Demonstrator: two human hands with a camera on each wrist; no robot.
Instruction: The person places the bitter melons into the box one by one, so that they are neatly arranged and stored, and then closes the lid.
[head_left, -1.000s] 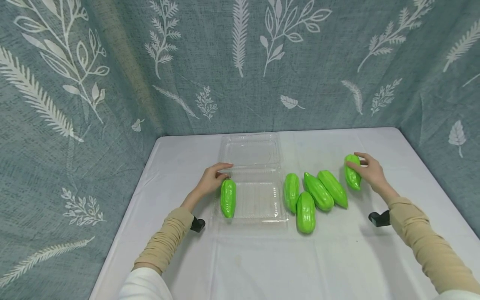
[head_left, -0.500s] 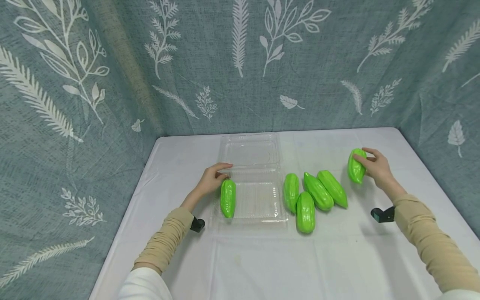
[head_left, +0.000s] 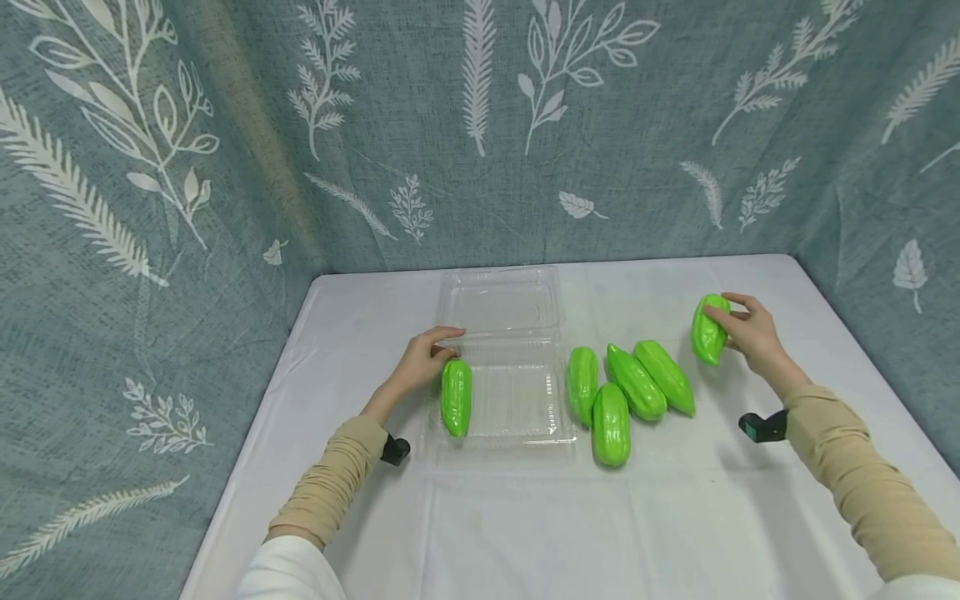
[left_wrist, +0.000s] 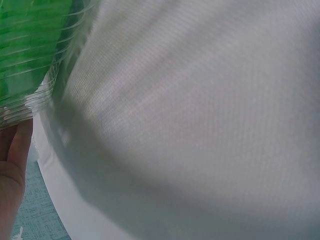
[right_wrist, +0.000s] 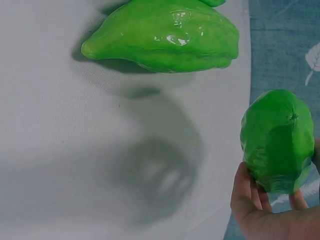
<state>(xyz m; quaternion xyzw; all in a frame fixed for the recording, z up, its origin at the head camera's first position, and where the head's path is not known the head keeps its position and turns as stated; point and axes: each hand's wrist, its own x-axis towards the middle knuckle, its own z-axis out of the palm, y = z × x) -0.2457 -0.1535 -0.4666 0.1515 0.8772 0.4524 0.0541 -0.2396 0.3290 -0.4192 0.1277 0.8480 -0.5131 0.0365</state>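
Note:
My right hand (head_left: 753, 333) holds a glossy green gourd (head_left: 709, 331) between thumb and fingers, above the right part of the table. It is lumpy and tapers to a point; in the right wrist view the held gourd (right_wrist: 277, 140) shows its blunt end. At the left, my left hand (head_left: 422, 357) grips the back left edge of a hinged clear plastic box (head_left: 517, 400), whose lid lies open to the back. Inside the box, along its left wall, lies another green gourd (head_left: 456, 398). The left wrist view shows the box's ribbed wall (left_wrist: 47, 75) with fingertips against it.
Several green gourds (head_left: 636, 383) lie in a cluster just right of the box, some touching one another. A white cloth (head_left: 525, 533) covers the table. Behind and at both sides hangs a blue-green curtain (head_left: 420, 117) with white leaf prints.
My right hand has lifted the gourd up and slightly away to the back right, then shifted a little left. The left hand and the box have stayed in place.

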